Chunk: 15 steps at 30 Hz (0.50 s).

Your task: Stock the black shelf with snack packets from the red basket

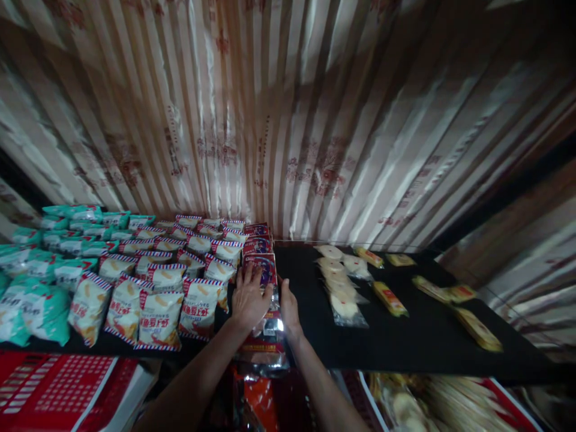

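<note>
Dark red and purple snack packets (260,264) lie in a row running back from the shelf's front edge, overlapping one another. On top of one packet rests my left hand (252,298), its fingers spread and stretched forward. My right hand (289,307) is upright along the right side of the same row, fingers extended, touching or very near the packet edges. A shiny packet with a silver end (263,354) sticks out at the front, below both hands. White shrimp-snack bags (201,307) with striped edges stand close to the left of my left hand.
Turquoise bags (47,309) fill the far left of the black shelf (310,336). To the right lie round pale crackers in clear wrap (344,305) and several yellow packets (390,299). Below are a red basket (58,384) and a box of wrapped goods (450,399). A pleated curtain (288,120) hangs behind.
</note>
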Motion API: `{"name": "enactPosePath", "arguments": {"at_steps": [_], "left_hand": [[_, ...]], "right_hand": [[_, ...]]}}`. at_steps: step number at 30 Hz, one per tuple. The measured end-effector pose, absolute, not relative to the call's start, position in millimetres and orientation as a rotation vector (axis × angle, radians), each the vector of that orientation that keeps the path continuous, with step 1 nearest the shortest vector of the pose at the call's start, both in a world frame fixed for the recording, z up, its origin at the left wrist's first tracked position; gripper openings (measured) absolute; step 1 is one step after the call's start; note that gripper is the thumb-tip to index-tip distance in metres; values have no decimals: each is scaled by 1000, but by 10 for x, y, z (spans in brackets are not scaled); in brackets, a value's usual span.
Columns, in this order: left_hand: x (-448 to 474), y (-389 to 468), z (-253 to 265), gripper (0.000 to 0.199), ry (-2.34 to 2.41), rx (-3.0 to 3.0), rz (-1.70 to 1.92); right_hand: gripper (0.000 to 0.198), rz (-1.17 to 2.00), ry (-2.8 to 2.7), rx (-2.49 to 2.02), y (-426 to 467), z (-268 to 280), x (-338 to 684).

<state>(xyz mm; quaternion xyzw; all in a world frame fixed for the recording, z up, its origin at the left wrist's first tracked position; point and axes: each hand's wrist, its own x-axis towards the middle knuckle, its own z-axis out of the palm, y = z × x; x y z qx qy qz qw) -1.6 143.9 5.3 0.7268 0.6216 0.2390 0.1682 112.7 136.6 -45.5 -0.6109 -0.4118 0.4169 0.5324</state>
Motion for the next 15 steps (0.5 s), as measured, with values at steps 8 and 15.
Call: {"name": "enactPosePath", "arguments": {"at_steps": [8,15], "left_hand": [[-61,1435,123,50,1780,2052,639],[-17,1421,137,52,1850,2038,614]], "right_hand": [[72,912,-963,-1477,1344,-511,1027],[75,713,-977,-1481,1810,-658,1377]]}}
